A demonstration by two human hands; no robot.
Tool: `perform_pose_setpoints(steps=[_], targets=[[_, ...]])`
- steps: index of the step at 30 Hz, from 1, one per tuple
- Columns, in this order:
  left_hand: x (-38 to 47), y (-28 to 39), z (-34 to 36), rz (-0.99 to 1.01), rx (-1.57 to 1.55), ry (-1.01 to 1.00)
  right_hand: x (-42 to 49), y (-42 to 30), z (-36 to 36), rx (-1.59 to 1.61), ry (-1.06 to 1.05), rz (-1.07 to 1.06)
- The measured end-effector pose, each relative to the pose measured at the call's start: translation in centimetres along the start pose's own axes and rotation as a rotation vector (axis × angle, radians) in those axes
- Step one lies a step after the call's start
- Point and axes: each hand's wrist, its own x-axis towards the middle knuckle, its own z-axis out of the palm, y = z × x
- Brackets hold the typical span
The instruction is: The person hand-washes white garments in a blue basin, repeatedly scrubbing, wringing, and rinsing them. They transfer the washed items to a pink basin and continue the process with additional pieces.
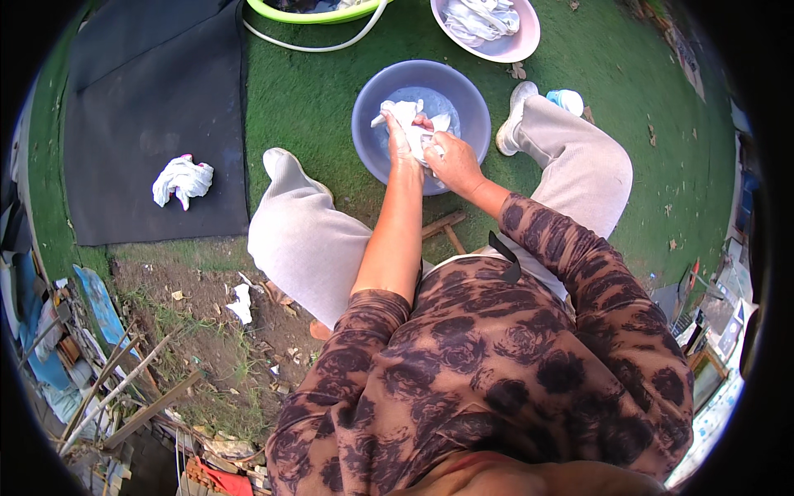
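Note:
Between my feet stands a blue-purple plastic basin (372, 155) with cloudy, sudsy water in it. Over the basin, a wet white cloth (406, 113) is bunched between my two hands. My left hand (400, 139) holds it from the left side, thumb up, with some fingertips showing past the cloth. My right hand (454, 162) is closed on the lower right part of the cloth, close against the left palm. Whether the cloth's lower end touches the water cannot be told.
A crumpled white cloth (183, 181) lies on a black mat (142, 124) at left. Beyond the basin are a pink basin (530, 31) holding white cloth, a green tub (298, 17) and a white hose (310, 48). A white-and-blue container (566, 101) lies by my right foot.

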Motion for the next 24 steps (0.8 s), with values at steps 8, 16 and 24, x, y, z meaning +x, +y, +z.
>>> perform_pose_setpoints(steps=[8, 16, 24], targets=[[-0.4, -0.8, 3.3, 0.243, -0.008, 0.254, 2.0, 0.6, 2.8, 0.023, 0.034, -0.059], [-0.3, 2.1, -0.7, 0.122, -0.031, 0.367, -1.9, -2.2, -1.4, -0.123, -0.145, -0.379], [-0.4, -1.4, 0.7, 0.141, 0.09, 0.514, 4.3, -3.8, 0.3, -0.19, 0.006, -0.195]])
